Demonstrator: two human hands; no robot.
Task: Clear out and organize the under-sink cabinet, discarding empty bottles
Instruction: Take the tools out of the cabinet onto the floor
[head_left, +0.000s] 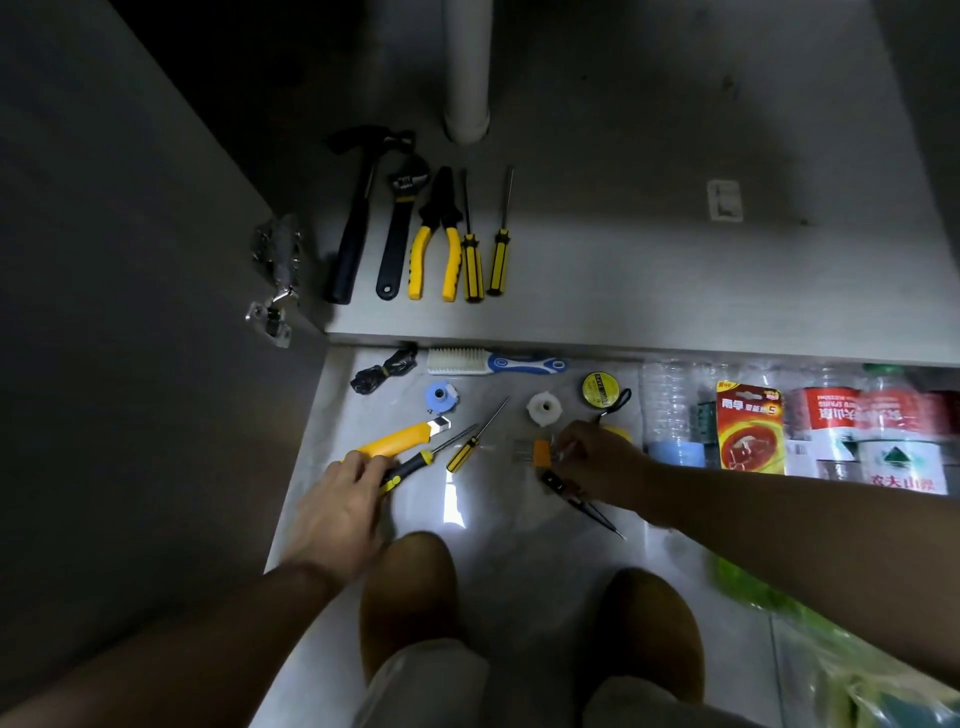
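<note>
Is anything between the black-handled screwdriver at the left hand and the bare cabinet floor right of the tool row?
Nothing blocks it. From the left hand and black-handled screwdriver, only the brush lies low along the way; cabinet floor there is bare.

Cabinet floor (675, 270) lay bare from 1 to 3 o'clock. Drain pipe (466, 78) stood at 12. Hand tools (441, 244) filled 11, beside the open door (130, 312).

On the tiles (493, 525), loose parts (465, 452) crowded the centre. Left hand (337, 504) gripped a utility knife (395, 441) at 7. Right hand (597, 462) pinched a small blurred piece (558, 453) at 5. Bottles (831, 431) blocked 4. Bare tile lay at 6, ahead of the knees (410, 587).
</note>
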